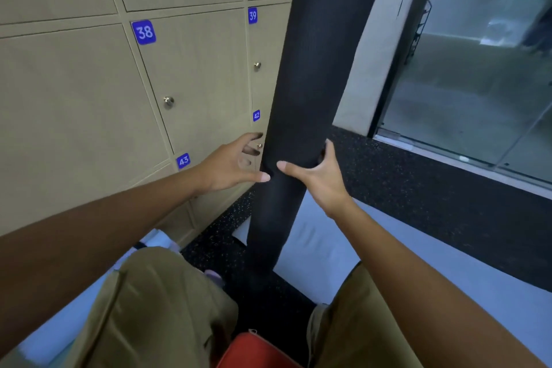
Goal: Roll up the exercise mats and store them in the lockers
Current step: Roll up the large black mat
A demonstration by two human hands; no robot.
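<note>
Speckled black rubber flooring (418, 176) ran beneath the person, with a pale blue mat (403, 251) spread flat over it on the right. Nearest the camera were two knees in khaki shorts (155, 302) and a red object (254, 349) at the bottom edge. Both bare forearms reached forward and up toward a black rolled mat (301, 104), which stood nearly upright, its lower end on the floor between the knees and the lockers. The left hand (233, 167) sat at the roll's left side, thumb touching the front of the roll, fingers (252, 137) spread and slightly curled, apart from the mat. The right hand (316, 173) cupped the roll from the right, thumb stretched across its front, fingers (328, 148) wrapped round the far side. Beyond stood beige lockers (194, 69) with closed doors numbered 38, 39, 42 and 43, each with a metal knob. Farther right was a glass wall (478, 84).
</note>
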